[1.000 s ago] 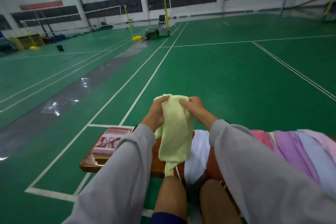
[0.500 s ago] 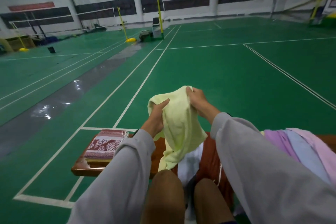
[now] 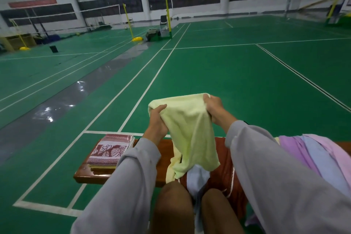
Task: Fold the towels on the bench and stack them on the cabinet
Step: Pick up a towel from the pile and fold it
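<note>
the pale yellow towel is being held up in the air above the wooden bench, just ahead of the person's knees. the left hand is gripping the towel's upper left edge, its fingers curling over bunched cloth. the right hand is gripping the upper right corner, its fingers clenching round a gathered fold. the top edge is spanning the gap between the two hands. the rest of the towel is hanging below them, and its lower end is reaching the cloth lying on the bench. a further strip of the same pale yellow is trailing down at the lower left, over the bench's front edge.

a folded red-and-white patterned towel is lying at the left end of the bench on a thin yellow layer, well apart from both hands. a red-brown towel and a pale blue towel are lying beneath the hanging towel, the pale blue one dropping between the knees. a loose heap of purple, blue and pink towels is lying to the right, partly hidden behind the grey right sleeve.
</note>
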